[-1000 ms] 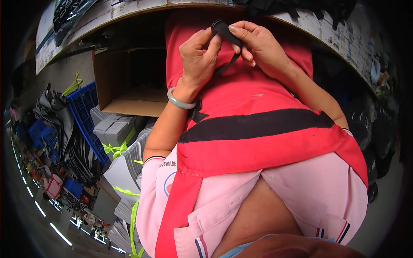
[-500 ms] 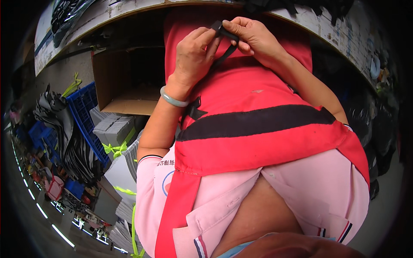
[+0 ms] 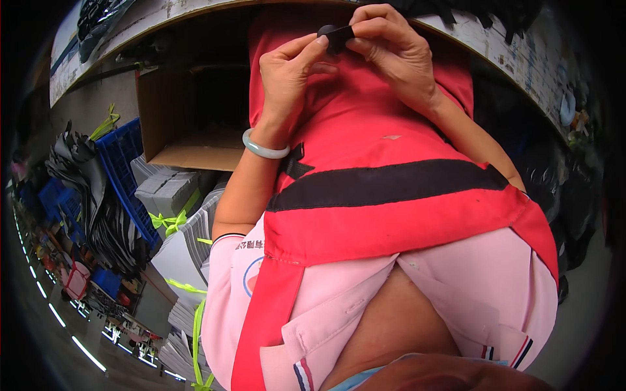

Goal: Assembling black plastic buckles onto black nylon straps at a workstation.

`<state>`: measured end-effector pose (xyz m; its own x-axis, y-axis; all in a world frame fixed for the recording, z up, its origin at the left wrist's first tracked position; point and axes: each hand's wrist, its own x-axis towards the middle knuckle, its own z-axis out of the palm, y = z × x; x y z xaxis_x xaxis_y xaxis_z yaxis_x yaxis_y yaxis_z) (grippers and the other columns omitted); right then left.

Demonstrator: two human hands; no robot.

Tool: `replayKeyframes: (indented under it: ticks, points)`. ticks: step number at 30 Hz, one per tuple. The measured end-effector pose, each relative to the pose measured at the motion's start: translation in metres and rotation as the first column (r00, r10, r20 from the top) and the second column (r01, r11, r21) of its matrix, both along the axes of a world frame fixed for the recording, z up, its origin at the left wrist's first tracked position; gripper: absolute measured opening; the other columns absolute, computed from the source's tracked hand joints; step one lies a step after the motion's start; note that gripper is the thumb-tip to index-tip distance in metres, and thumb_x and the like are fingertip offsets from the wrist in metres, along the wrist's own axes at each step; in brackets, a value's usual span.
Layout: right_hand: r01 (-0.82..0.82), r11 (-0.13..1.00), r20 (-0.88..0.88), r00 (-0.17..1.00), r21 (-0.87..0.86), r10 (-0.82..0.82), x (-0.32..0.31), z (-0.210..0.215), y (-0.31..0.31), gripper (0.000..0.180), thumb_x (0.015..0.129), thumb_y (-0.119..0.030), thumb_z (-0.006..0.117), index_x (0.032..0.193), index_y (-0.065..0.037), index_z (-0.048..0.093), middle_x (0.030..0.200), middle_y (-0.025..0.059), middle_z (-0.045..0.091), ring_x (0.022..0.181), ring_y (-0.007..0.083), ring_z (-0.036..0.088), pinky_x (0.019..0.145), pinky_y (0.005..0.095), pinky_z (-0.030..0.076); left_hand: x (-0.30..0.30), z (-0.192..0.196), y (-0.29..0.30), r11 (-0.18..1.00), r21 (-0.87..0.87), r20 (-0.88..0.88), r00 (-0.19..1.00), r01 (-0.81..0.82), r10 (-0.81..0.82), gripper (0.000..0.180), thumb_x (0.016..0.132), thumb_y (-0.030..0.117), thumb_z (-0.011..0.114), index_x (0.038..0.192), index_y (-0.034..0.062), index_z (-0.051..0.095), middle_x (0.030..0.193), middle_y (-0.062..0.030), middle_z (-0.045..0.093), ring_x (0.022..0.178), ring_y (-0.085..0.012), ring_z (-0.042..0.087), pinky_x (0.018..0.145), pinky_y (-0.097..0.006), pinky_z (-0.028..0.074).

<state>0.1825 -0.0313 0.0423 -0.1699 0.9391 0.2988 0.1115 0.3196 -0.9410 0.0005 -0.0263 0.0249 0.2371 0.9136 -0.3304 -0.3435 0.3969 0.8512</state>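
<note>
Over the lap of my red apron [image 3: 365, 124], both hands meet at a small black strap piece [image 3: 337, 42]. Its upper left end looks rounded; whether that is a buckle or folded webbing I cannot tell. My left hand [image 3: 287, 75] pinches the left end between thumb and forefinger. On the right end, the thumb and bent fingers of my right hand [image 3: 399, 58] are closed. A pale green bangle [image 3: 264, 148] circles my left wrist.
A worktop [image 3: 482, 49] curves just beyond my hands, with black straps [image 3: 505, 12] on it. At left stand an open cardboard box [image 3: 189, 160], a blue crate [image 3: 122, 169] and grey sheet stacks [image 3: 168, 190] tied with yellow-green ribbon. Dark plastic bags [image 3: 549, 176] lie at right.
My right hand has moved up and turned, its fingers now bent over the strap's right end. The hanging strap tail no longer shows. My left hand has shifted slightly left.
</note>
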Motion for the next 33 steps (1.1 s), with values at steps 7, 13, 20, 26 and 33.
replayKeyframes:
  ticks: [7, 13, 20, 26, 33]
  points:
    - [-0.022, 0.750, 0.119, 0.984, -0.662, 0.134, 0.006, 0.020, 0.002, 0.023, 0.089, -0.026, 0.066, 0.080, -0.004, 0.064, 0.066, -0.0046, 0.053, 0.062, 0.0030, 0.045, 0.055, 0.0205, 0.038, 0.001, -0.001, 0.000, 0.985, 0.100, -0.025, 0.990, -0.137, 0.140, 0.024, 0.087, 0.005, 0.069, 0.108, -0.0064, 0.067, 0.097, -0.0122, 0.070, 0.082, -0.0182, 0.070, 0.077, -0.028, 0.058]
    - [-0.078, 0.641, -0.039, 0.996, -0.763, 0.075, 0.002, 0.018, 0.004, 0.023, 0.090, -0.025, 0.066, 0.079, -0.006, 0.063, 0.063, -0.0050, 0.049, 0.055, 0.0019, 0.041, 0.047, 0.0183, 0.033, 0.002, -0.006, -0.004, 0.948, 0.291, -0.082, 0.984, -0.126, 0.156, 0.019, 0.087, 0.001, 0.068, 0.106, -0.0038, 0.069, 0.095, -0.0097, 0.070, 0.086, -0.0142, 0.067, 0.079, -0.024, 0.055]
    - [-0.293, 0.560, -0.362, 0.932, -0.775, -0.014, 0.009, 0.014, 0.012, 0.019, 0.093, -0.023, 0.066, 0.098, -0.006, 0.062, 0.068, -0.0036, 0.053, 0.053, 0.0024, 0.044, 0.046, 0.0179, 0.035, -0.007, -0.004, -0.005, 0.792, 0.609, -0.209, 0.973, 0.051, 0.098, 0.020, 0.082, -0.009, 0.067, 0.101, -0.0022, 0.070, 0.097, -0.0073, 0.067, 0.090, -0.0125, 0.061, 0.080, -0.023, 0.049]
    - [-0.213, 0.685, -0.152, 0.977, -0.697, 0.149, 0.012, 0.019, 0.010, 0.019, 0.090, -0.022, 0.068, 0.096, -0.004, 0.066, 0.073, -0.0043, 0.056, 0.059, 0.0017, 0.046, 0.050, 0.0175, 0.035, -0.014, 0.002, -0.012, 0.788, 0.602, -0.273, 0.960, 0.127, 0.054, 0.021, 0.081, -0.009, 0.068, 0.100, -0.0003, 0.070, 0.097, -0.0053, 0.061, 0.089, -0.0120, 0.057, 0.077, -0.022, 0.046]
    - [0.027, 0.978, 0.104, 0.995, -0.207, -0.006, 0.006, 0.005, 0.008, 0.014, 0.091, -0.014, 0.067, 0.097, -0.002, 0.065, 0.085, -0.0003, 0.063, 0.077, 0.0054, 0.058, 0.071, 0.0196, 0.048, -0.010, 0.004, -0.011, 0.790, 0.587, -0.282, 0.959, 0.180, -0.009, 0.022, 0.080, -0.009, 0.068, 0.100, 0.0006, 0.071, 0.103, -0.0044, 0.056, 0.091, -0.0123, 0.056, 0.076, -0.023, 0.048]
